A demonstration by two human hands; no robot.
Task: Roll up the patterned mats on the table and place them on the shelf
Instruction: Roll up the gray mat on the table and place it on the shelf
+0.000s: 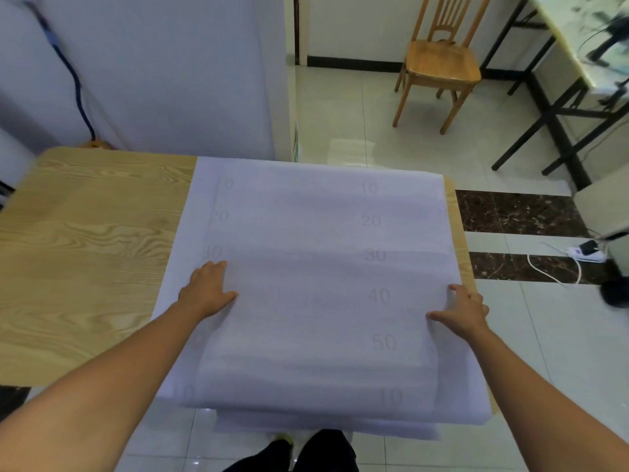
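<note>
The left grip (207, 291) lies spread flat on the white numbered mat (323, 229) near its left edge; the right grip (463, 310), thumb spread, presses its right edge. The mat covers the right end of the desk (85, 253).

Mats (316, 233) on table's (95, 240) right half (overhanging near edge), chair (439, 63) behind.

Bare table (85, 250) left of the mats (306, 233) gives passage — wall (153, 80) stands behind.
</note>
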